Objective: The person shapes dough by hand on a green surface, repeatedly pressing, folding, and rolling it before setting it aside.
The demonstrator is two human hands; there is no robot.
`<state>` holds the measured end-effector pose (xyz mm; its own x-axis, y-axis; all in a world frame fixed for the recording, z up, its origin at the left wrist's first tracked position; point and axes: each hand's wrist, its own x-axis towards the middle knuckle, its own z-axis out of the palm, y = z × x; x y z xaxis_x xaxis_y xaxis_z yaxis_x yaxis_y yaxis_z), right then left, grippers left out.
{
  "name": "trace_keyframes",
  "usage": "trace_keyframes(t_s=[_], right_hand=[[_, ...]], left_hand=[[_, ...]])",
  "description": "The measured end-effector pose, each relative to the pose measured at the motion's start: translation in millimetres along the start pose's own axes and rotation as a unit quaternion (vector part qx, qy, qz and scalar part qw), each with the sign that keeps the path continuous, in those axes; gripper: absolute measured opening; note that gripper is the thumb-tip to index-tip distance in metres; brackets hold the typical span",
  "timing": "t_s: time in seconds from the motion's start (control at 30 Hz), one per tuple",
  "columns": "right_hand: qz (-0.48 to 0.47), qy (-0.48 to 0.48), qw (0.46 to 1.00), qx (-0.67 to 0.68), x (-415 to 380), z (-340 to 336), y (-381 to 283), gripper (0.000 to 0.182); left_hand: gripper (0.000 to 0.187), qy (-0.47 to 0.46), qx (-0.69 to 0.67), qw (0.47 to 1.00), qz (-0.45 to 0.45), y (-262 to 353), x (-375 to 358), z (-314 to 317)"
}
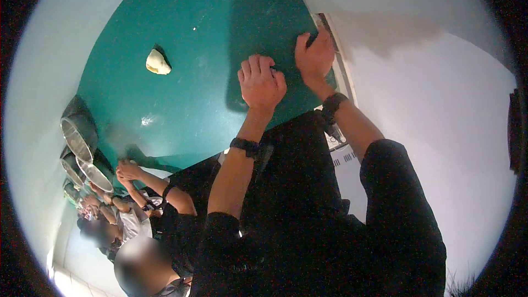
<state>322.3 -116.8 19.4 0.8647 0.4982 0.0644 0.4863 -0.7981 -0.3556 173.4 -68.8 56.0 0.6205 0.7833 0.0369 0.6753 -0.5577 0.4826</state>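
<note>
My left hand is held over the green table, back of the hand up, with its fingers curled under and the thumb tucked close. What lies under those fingers, if anything, is hidden. My right hand is at the table's right edge, thumb spread away from the other fingers and no object visible in it. Both wrists wear dark bands. Farther off to the left, a pale lump that looks like dough sits on the green tabletop, apart from both hands.
Metal bowls stand along the table's far left side. Several people work beside me at lower left, a co-worker's hands close together over the table. A pale wall rises on the right.
</note>
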Motion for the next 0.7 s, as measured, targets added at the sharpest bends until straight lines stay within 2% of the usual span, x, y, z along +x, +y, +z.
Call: trace_keyframes(t_s=[0.1,0.2,0.3,0.5,0.6,0.7], right_hand=[[-0.009,0.018,1.0,-0.016,-1,5,2,0.045],[-0.016,0.008,1.0,0.024,-1,-2,0,0.045],[0.001,0.005,1.0,0.008,-1,0,-1,0.046],[0.032,-0.041,0.999,0.014,1,-2,0,0.048],[-0.01,0.003,1.0,0.027,-3,4,6,0.049],[0.008,-0.02,0.999,0.034,-1,-9,-2,0.049]], left_hand=[[0.021,-0.012,-0.001,1.0,0.009,-3,5,4],[0.011,0.009,-0.007,0.998,0.068,-9,16,3],[0.005,0.019,-0.062,0.994,0.089,-22,23,11],[0.002,0.027,-0.125,0.987,0.092,-25,29,6],[0.009,0.003,-0.153,0.986,0.059,-25,25,4],[0.014,0.019,-0.396,0.909,-0.13,-27,15,1]])
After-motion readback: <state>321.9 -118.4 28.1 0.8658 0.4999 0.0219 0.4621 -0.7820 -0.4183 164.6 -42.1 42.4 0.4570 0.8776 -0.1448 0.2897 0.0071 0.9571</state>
